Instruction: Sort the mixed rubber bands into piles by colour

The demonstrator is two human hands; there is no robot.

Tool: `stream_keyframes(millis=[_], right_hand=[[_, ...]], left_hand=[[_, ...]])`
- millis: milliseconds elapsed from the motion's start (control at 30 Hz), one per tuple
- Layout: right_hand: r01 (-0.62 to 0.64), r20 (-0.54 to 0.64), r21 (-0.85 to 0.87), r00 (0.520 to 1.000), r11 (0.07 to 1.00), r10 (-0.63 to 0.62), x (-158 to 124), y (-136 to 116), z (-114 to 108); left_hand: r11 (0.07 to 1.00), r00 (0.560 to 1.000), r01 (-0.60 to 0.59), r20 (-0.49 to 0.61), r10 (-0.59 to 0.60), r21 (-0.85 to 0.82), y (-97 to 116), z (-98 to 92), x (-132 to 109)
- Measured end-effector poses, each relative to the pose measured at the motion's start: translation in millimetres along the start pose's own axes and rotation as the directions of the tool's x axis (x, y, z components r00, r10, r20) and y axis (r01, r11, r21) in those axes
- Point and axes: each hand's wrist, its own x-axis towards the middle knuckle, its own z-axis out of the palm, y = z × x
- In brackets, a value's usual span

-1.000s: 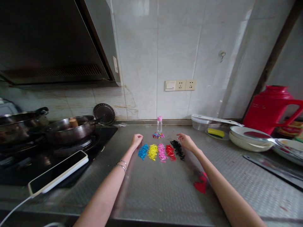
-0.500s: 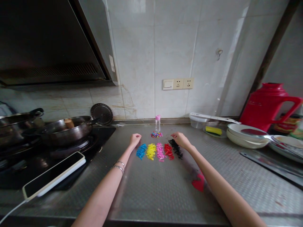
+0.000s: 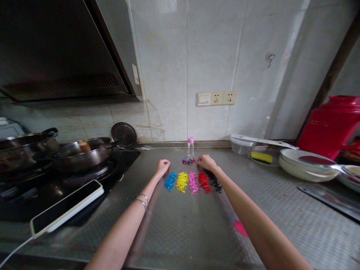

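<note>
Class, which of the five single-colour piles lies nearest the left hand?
The blue pile, at the row's left end, closest to the left hand; the yellow pile comes next, the others farther right.

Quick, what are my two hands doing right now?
Left hand: loosely closed, near the blue pile; nothing visible in it.
Right hand: fingers bent beside the mixed-colour pile; can't tell if holding anything.
</note>
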Motion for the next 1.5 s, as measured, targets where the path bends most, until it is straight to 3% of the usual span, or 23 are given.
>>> stream_keyframes(millis=[433, 700, 967, 1300, 1367, 1500], right_hand=[[0.044, 0.022, -0.062, 0.999, 0.997, -0.043, 6, -5, 15], [0.062, -0.032, -0.034, 0.997, 0.997, -0.063, 7, 6, 7], [0.191, -0.085, 0.097, 0.979, 0.977, -0.183, -20, -3, -6], [0.359, -0.070, 0.230, 0.933, 0.904, -0.353, -45, -11, -2], [0.365, -0.092, 0.237, 0.931, 0.900, -0.353, -47, -9, -5], [0.338, -0.143, 0.241, 0.940, 0.910, -0.311, -50, -3, -9]], left_hand=[[1.000, 1.000, 0.005, 0.007, -0.005, 0.001, 2, -0.9, -2], [0.999, 1.000, -0.022, 0.018, 0.022, 0.027, -2, 0.0, 0], [0.999, 1.000, 0.003, 0.026, -0.004, 0.045, -2, 0.9, 1], [0.964, 0.985, 0.029, 0.158, -0.073, 0.266, 12, 0.5, 12], [0.962, 0.982, -0.003, 0.182, -0.049, 0.274, 19, 4.1, 15], [0.955, 0.956, -0.183, 0.268, 0.118, 0.233, 37, 20.4, 18]])
